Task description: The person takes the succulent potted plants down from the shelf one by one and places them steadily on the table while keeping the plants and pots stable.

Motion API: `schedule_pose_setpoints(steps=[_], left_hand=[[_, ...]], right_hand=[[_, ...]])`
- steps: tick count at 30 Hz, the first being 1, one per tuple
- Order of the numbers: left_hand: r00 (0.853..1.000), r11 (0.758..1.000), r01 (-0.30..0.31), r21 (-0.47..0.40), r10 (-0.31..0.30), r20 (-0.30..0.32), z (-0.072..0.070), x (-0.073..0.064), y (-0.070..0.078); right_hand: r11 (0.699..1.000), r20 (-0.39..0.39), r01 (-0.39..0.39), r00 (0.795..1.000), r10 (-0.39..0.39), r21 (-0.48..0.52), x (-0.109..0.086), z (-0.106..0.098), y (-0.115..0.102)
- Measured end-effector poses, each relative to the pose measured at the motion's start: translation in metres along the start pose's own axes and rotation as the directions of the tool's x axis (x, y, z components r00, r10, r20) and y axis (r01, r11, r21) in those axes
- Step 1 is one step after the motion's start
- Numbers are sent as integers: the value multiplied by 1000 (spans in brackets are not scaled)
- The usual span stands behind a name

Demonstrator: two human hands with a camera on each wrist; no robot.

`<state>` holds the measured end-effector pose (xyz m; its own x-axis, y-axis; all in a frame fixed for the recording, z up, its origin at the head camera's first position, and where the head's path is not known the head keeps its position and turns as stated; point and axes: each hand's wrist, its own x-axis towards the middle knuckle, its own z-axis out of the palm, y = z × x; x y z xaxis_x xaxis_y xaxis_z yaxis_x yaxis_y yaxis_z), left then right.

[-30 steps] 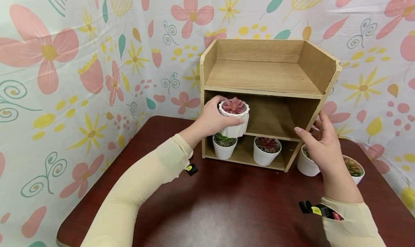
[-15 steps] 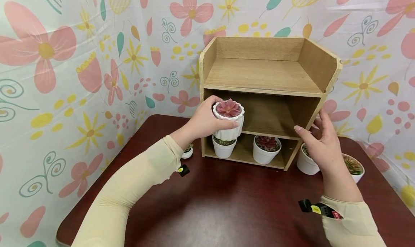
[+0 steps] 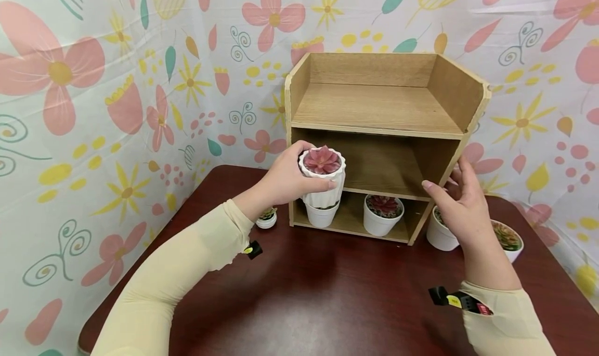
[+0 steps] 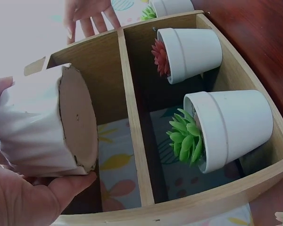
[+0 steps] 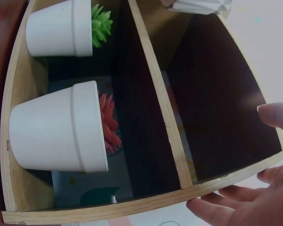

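Observation:
My left hand [image 3: 285, 176] grips a white fluted pot [image 4: 37, 125] by its sides, with a pink succulent [image 3: 321, 160] in it. This pot is in front of the middle level of a wooden shelf [image 3: 374, 106], at its left end. My right hand [image 3: 460, 202] is at the shelf's right side panel, fingertips touching the outer face and thumb near the front edge. On the bottom level stand two smooth white pots, one with a green succulent [image 4: 186, 136], the other with a dark red succulent [image 3: 385, 205]. In the head view the fluted pot hides the green plant.
Right of the shelf, partly behind my right hand and wrist, stand a white pot [image 3: 440, 236] and another potted succulent [image 3: 507, 237]. A small potted plant [image 3: 267, 218] sits left of the shelf on the dark red table [image 3: 327, 299]. Flowered cloth [image 3: 187, 49] hangs behind.
My left hand has moved the fluted pot left and slightly down in the head view, uncovering the small plant left of the shelf. The right hand stays at the side panel.

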<state>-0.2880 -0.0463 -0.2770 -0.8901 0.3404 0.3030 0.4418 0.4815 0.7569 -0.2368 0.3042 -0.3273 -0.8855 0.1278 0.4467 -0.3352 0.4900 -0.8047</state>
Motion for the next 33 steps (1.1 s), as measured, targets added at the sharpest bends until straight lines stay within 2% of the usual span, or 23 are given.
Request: schedule_pose_setpoints(steps=[11, 21, 33], left_hand=[[1000, 1000, 12, 5, -12, -19, -16, -15, -6], [999, 1000, 22, -16, -22, -31, -27, -18, -12], [996, 1000, 22, 10, -22, -81, -43, -22, -21]], right_hand=[[1000, 6, 6, 1000, -6, 1, 0, 1, -3], [1000, 6, -6, 1000, 6, -4, -1, 0, -1], [997, 0, 44, 999, -44, 56, -1, 2, -1]])
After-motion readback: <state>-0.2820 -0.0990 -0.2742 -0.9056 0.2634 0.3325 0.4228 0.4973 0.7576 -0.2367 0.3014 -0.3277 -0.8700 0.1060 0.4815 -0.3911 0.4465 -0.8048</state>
